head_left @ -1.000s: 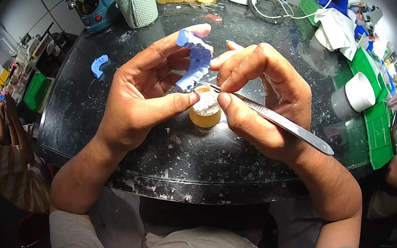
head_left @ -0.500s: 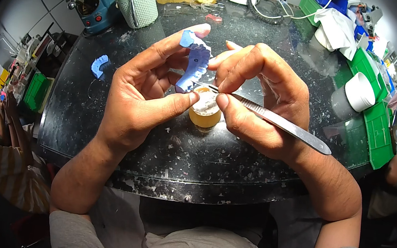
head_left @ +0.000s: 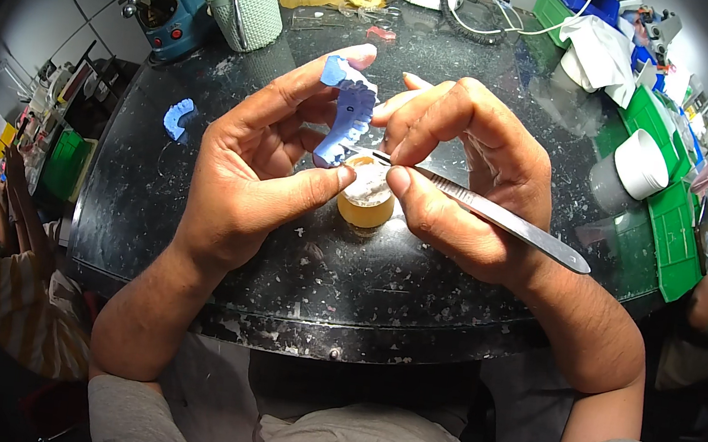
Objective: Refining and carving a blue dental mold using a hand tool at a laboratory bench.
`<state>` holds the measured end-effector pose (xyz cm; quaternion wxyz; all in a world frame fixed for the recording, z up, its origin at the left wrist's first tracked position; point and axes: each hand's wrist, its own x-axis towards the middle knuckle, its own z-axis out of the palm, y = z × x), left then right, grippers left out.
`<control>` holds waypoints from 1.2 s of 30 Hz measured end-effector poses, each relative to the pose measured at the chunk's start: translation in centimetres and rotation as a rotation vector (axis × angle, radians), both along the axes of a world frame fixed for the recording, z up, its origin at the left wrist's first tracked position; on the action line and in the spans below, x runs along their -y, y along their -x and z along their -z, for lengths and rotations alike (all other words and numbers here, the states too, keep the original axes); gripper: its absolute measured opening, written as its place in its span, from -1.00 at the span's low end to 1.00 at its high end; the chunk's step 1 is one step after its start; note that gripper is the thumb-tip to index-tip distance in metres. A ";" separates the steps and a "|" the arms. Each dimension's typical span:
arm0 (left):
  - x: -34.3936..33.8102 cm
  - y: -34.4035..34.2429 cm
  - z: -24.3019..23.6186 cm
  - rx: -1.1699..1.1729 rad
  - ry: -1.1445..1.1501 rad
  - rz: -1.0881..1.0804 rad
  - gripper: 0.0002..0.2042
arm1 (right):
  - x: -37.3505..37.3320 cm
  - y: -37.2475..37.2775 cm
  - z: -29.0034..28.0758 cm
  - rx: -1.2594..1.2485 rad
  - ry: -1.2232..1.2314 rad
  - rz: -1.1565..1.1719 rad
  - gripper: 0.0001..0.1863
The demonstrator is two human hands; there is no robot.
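Note:
My left hand is closed on a blue dental model, a tooth arch stood on end between thumb and fingers. My right hand pinches a silver scalpel whose handle slants down to the right. Its tip meets the lower part of the arch, and the right fingertips lie close to the model's teeth. Under both hands stands a small yellowish jar with white material at its top. A second, smaller blue dental arch lies on the table to the left.
The black speckled table carries a blue machine and a pale green basket of tools at far left. A white cup and green trays line the right side. Other people sit at both sides.
My hands, the scalpel and the dental model hold almost the same place, with only a tiny shift of the scalpel. At far left a co-worker's arms have moved slightly.

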<state>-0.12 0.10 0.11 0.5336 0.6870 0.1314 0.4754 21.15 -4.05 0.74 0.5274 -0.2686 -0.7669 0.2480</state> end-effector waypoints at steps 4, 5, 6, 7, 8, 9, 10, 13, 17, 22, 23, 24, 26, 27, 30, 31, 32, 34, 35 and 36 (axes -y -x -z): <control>0.1 0.0 0.1 -0.003 0.006 -0.005 -0.34 | 0.0 -0.2 -0.1 -0.001 0.007 -0.007 -0.87; 0.1 0.0 0.1 0.004 0.014 -0.003 -0.34 | 0.0 -0.2 -0.1 -0.001 0.007 -0.006 -0.87; 0.0 0.0 0.1 0.005 0.014 -0.003 -0.34 | 0.1 -0.1 0.0 -0.005 0.013 0.005 -0.87; -0.1 0.0 0.0 -0.006 -0.004 -0.006 -0.35 | 0.1 -0.1 0.0 -0.009 0.019 0.017 -0.86; -0.1 0.0 0.0 -0.018 -0.024 -0.010 -0.36 | 0.0 -0.1 0.0 -0.009 0.019 0.017 -0.86; -0.1 0.1 0.0 -0.018 -0.024 -0.010 -0.36 | 0.0 -0.1 0.0 0.007 0.005 0.015 -0.86; -0.1 0.1 -0.1 -0.031 -0.017 -0.009 -0.37 | 0.0 -0.1 0.0 0.023 -0.009 0.013 -0.86; -0.1 0.1 0.0 -0.034 -0.014 -0.013 -0.38 | 0.0 0.0 0.0 -0.019 -0.004 0.014 -0.87; -0.1 -0.1 -0.1 -0.033 -0.011 -0.025 -0.37 | -0.1 -0.1 0.0 0.012 -0.012 0.023 -0.88; 0.0 0.0 -0.2 -0.045 -0.031 -0.042 -0.36 | 0.1 0.0 -0.1 -0.038 0.030 0.019 -0.88; 0.0 0.0 -0.2 -0.043 -0.022 -0.047 -0.36 | 0.1 0.0 -0.1 -0.038 0.030 0.020 -0.88; 0.2 -0.1 -0.4 -0.043 -0.022 -0.046 -0.36 | 0.0 0.0 -0.1 -0.019 0.009 0.017 -0.88; 0.6 -0.4 -0.9 -0.115 0.057 -0.121 -0.26 | -0.1 0.0 -0.1 0.000 -0.012 0.013 -0.88; 0.7 -0.4 -1.0 -0.115 0.057 -0.121 -0.26 | -0.1 -0.1 -0.1 -0.012 -0.014 0.003 -0.88; 0.7 -0.4 -1.0 -0.113 0.063 -0.128 -0.26 | 0.0 0.0 0.0 -0.037 -0.010 -0.005 -0.88; 0.7 -0.4 -1.0 -0.109 0.066 -0.126 -0.25 | 0.0 0.1 0.0 -0.050 -0.004 -0.003 -0.87; 0.6 -0.4 -0.9 -0.104 0.070 -0.123 -0.25 | 0.0 0.1 0.0 -0.049 -0.004 -0.003 -0.87; 0.6 -0.4 -0.8 -0.100 0.060 -0.123 -0.25 | -0.1 0.0 0.0 0.010 -0.026 0.012 -0.85; 0.6 -0.4 -0.8 -0.097 0.049 -0.126 -0.25 | -0.1 0.0 0.0 0.010 -0.026 0.011 -0.85; 0.6 -0.4 -0.8 -0.098 0.049 -0.127 -0.25 | -0.1 -0.1 0.0 -0.014 -0.025 0.006 -0.85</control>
